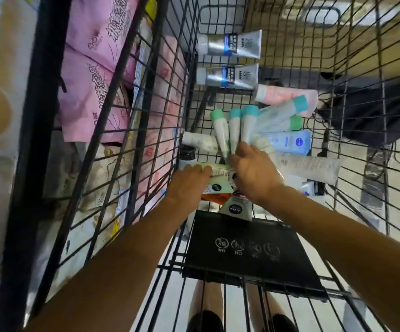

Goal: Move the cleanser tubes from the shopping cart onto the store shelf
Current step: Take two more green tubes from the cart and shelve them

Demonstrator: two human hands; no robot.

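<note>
Head view, looking down into a black wire cart (287,97); both hands inside the basket. Left hand (189,182) lies palm down on a pale green tube (214,182), fingers fairly straight on its top; a firm hold cannot be told. Right hand (254,172) holds a fan of three white tubes by their lower ends, caps pointing away: one green cap (216,115), two teal caps (235,113); fingers curled about their bases.

Other tubes loose on the cart floor: two silver tubes (230,44) side by side at the far end; a pink tube (287,94) nearer; a teal-banded tube (287,109) lying across it; a blue tube (289,141) just right of the fan; a long white tube (309,167) right of the right hand; a white tube (200,140) at the left wall. A dark-labelled tube (236,207) lies under the wrists.

Black seat flap (249,252) with white warning icons near the body. Pink packs (93,68) on shelving left of the cart, outside the wire; shoes visible below through the bars.
</note>
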